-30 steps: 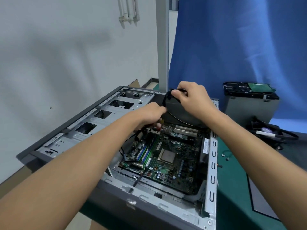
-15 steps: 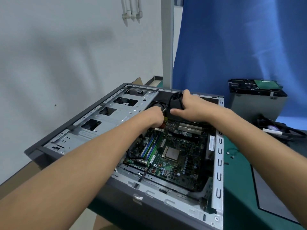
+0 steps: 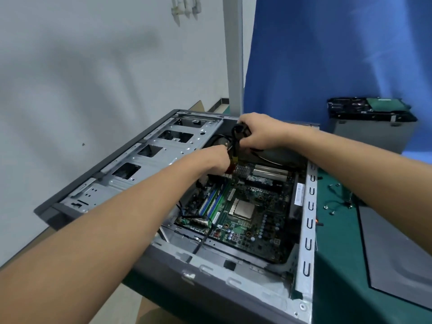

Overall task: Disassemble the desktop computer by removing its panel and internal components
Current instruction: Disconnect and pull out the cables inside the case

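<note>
Computer case [image 3: 309, 230] lies open on green table [image 3: 336, 265] before blue curtain [image 3: 327, 54]; right hand [image 3: 261, 134] still grips black cables [image 3: 237, 132], left hand [image 3: 214, 160] curled alongside, hold unseen.

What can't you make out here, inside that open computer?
From the head view:
- What the left hand holds: its own knuckles hide the fingertips.
- The dark unit at the far end: mostly covered by the right hand, which grips the cables.
- Print on the motherboard: too small to read.
- The panel on the mat: cut off by the right edge.
</note>
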